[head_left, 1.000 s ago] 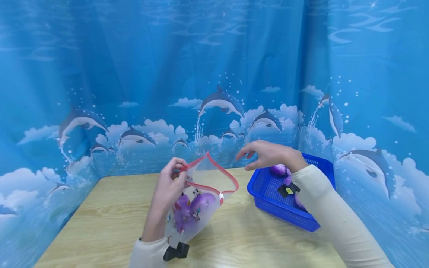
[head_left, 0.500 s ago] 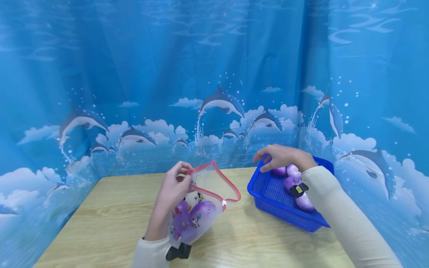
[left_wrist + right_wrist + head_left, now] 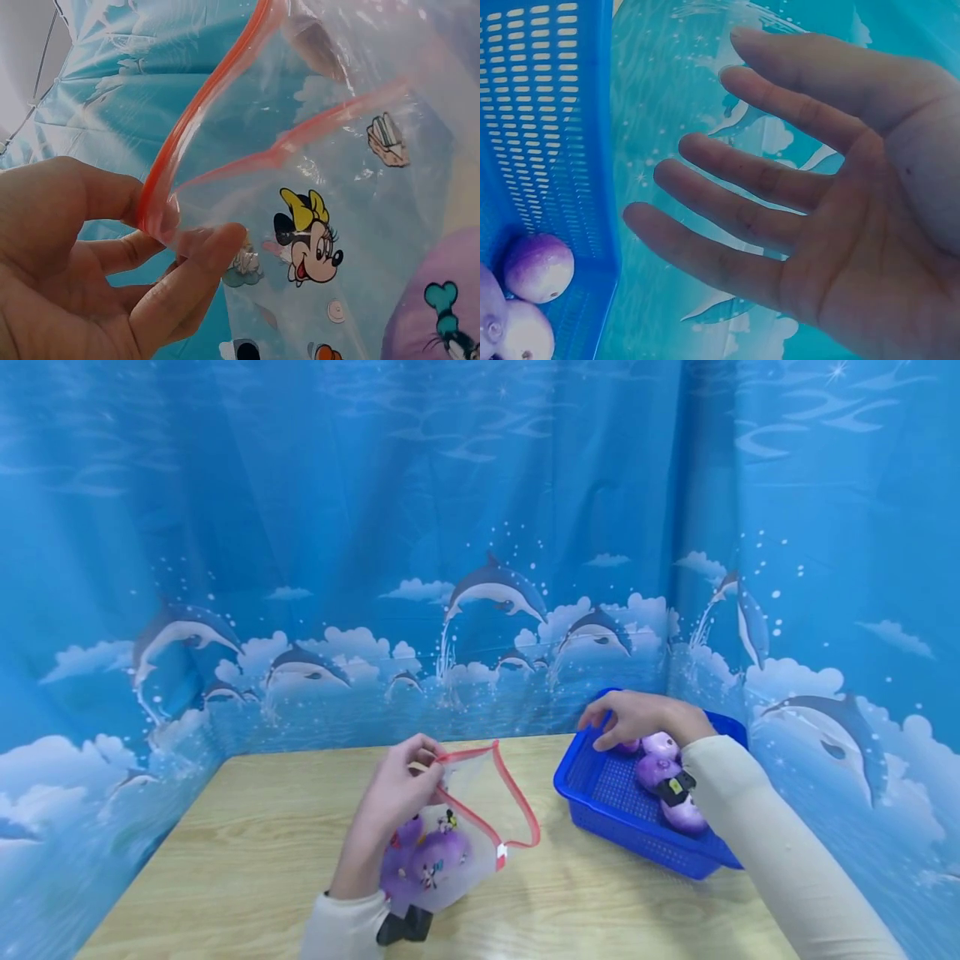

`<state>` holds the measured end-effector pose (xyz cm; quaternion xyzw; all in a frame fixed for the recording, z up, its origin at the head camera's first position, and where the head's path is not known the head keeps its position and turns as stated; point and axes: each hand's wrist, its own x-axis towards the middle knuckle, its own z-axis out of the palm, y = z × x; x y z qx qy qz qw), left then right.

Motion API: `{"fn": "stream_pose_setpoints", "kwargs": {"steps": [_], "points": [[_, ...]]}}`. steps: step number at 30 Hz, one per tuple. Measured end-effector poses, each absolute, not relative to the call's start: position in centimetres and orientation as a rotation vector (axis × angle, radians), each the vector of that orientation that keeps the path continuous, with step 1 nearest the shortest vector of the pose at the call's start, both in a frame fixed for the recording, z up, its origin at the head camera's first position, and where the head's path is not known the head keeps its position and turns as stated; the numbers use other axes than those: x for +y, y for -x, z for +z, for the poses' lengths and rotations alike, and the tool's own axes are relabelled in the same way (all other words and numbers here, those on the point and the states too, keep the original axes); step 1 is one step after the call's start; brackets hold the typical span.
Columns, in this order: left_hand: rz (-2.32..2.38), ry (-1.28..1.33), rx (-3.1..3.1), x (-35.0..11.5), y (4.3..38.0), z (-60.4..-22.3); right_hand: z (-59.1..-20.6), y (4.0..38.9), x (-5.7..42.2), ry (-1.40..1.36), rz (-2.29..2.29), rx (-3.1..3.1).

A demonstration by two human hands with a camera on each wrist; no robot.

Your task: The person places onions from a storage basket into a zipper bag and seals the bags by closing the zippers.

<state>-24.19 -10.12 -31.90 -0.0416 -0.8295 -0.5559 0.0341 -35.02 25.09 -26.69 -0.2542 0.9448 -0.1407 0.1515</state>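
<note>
My left hand [image 3: 397,785] pinches the red-edged mouth of a clear zip bag [image 3: 480,822] at its left side. The bag's mouth gapes, with a white slider hanging on the near edge. Purple onions [image 3: 442,853] sit in the bottom of the bag, seen through cartoon prints. In the left wrist view, thumb and fingers hold the plastic [image 3: 360,202] just below the red strip. My right hand [image 3: 637,717] hovers over the far side of a blue basket [image 3: 637,843], its fingers spread and holding nothing. Several purple-and-white onions [image 3: 657,772] lie in the basket, partly hidden by the wrist.
A pale wood-grain table [image 3: 262,843] lies beneath the bag and basket. Behind and to the right hangs a blue curtain [image 3: 375,568] with dolphins. The basket's raised perforated wall [image 3: 585,150] stands beside the right hand.
My right hand has moved right, from left of the basket to over its far side, uncovering more onions. My left hand has lowered the bag slightly and shifted it right.
</note>
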Motion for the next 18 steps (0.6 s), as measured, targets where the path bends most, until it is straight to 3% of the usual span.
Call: {"fn": "stream_pose_setpoints", "kwargs": {"steps": [18], "points": [[-1.693,0.193,-2.631,-9.5,24.2,-32.3,-28.3,35.7,28.0,0.581,-0.495,2.604]]}}
